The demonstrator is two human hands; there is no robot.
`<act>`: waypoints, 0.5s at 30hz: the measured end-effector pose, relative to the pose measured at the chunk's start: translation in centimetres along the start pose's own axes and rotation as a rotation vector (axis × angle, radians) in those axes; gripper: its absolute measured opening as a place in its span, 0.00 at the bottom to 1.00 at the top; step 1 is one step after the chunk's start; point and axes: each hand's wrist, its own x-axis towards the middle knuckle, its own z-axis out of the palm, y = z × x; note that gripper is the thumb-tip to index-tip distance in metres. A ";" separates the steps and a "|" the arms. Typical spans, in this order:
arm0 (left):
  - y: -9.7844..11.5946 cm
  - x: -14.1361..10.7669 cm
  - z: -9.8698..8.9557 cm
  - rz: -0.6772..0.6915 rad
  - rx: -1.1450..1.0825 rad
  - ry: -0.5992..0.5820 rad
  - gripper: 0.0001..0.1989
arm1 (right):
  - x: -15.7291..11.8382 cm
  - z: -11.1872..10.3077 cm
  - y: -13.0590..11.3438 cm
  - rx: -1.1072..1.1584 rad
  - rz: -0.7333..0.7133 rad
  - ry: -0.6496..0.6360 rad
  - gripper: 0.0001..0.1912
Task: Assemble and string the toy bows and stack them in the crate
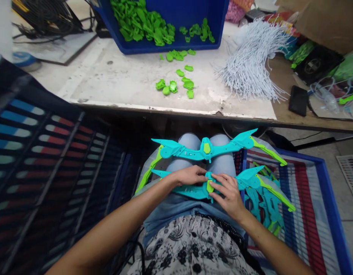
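The near bow (190, 192), turquoise, lies across the person's lap, and I take it as my landmark. At its centre sits a green piece (210, 186). The left hand (191, 175) and the right hand (229, 190) are both closed on this centre; their hidden undersides I cannot tell. I judge the step is fitting this piece, and the next move calls for even pressing. Beyond the near bow is a second bow (190, 154), and farther, loose green pieces (188, 84) on the table (102, 86). Right of it stands a basket (332, 191).
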 end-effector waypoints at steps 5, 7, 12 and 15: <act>0.3 0.0 0.3 0.042 0.173 0.078 0.21 | 0.0 0.1 -0.8 0.016 0.167 -0.035 0.13; 0.2 0.2 0.5 0.036 0.198 0.123 0.20 | 0.4 0.0 -1.1 0.039 0.284 -0.071 0.20; -0.1 0.2 1.3 0.020 0.208 0.164 0.18 | 2.3 -0.1 -1.7 0.007 0.398 -0.267 0.34; -0.5 0.0 1.5 -0.001 0.250 0.222 0.17 | 2.7 -0.2 -2.0 -0.073 0.363 -0.304 0.30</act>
